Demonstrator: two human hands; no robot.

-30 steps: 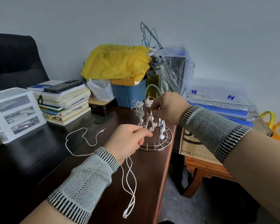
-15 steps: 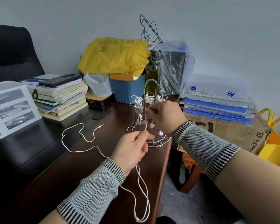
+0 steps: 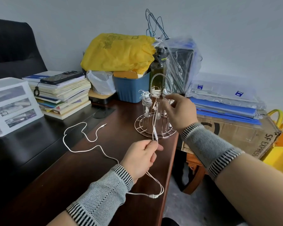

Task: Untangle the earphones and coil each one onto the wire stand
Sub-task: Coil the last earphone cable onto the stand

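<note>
Left hand point(image 3: 141, 158) grip pinched on white earphone cable point(image 3: 82, 142), right hand point(image 3: 180, 110) fingers loose (holding nothing clear) beside wire stand point(image 3: 154, 128), brown tabletop point(image 3: 88, 168)

Wire stand point(image 3: 155, 126) on desk point(image 3: 82, 160) (near its right edge), book stack point(image 3: 62, 95) left, bin point(image 3: 131, 88) behind

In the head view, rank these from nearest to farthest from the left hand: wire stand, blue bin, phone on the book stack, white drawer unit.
From the left hand:
1. Wire stand, just ahead and slightly right.
2. Blue bin, behind the stand, near the wall.
3. Phone, on the book stack, far left.
4. White drawer unit, at the left edge; roughly as far as the phone, too close to call.
</note>
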